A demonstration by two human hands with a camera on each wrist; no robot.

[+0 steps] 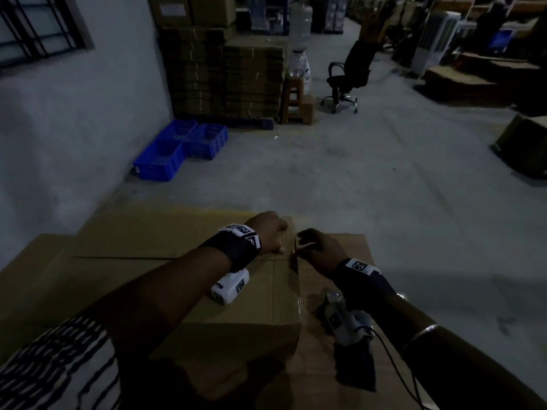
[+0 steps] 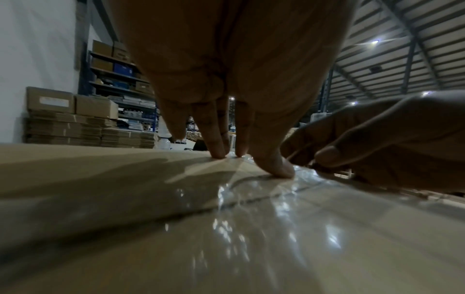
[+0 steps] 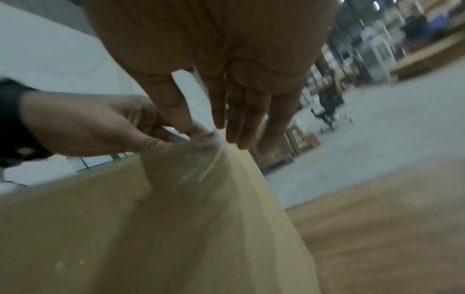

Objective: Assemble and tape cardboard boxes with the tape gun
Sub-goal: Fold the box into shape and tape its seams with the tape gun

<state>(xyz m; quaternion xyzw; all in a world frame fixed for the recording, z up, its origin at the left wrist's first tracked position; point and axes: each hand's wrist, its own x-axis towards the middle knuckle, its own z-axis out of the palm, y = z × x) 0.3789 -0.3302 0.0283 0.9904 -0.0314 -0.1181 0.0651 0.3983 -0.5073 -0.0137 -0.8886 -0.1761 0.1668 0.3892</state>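
The left hand (image 1: 270, 232) is laid on the closed top of the cardboard box (image 1: 231, 291), its fingers (image 2: 216, 147) straight and pressed tip-down onto the clear tape (image 2: 264, 199) at the far right corner of the top; nothing is gripped by it. The right hand (image 1: 321, 247) is held just beside the left, at the same corner, with its fingers loosely extended over the box edge. In the right wrist view, which is blurred, the right fingers (image 3: 241, 119) are seen straight and close to the taped edge; whether the tape is pinched between thumb and fingertips cannot be told.

The tape is seen as a glossy strip running along the right part of the box top, across the flap seam. The box is rested on a larger sheet of cardboard (image 1: 340, 365), with further flat cardboard (image 1: 38, 276) to its left. The tape gun cannot be made out in any view.

Beyond the box, a grey floor (image 1: 355, 179) is shown, with blue crates (image 1: 183, 149) by the wall, stacked flat cartons (image 1: 225, 72) behind them, and an office chair (image 1: 349, 75) further off.
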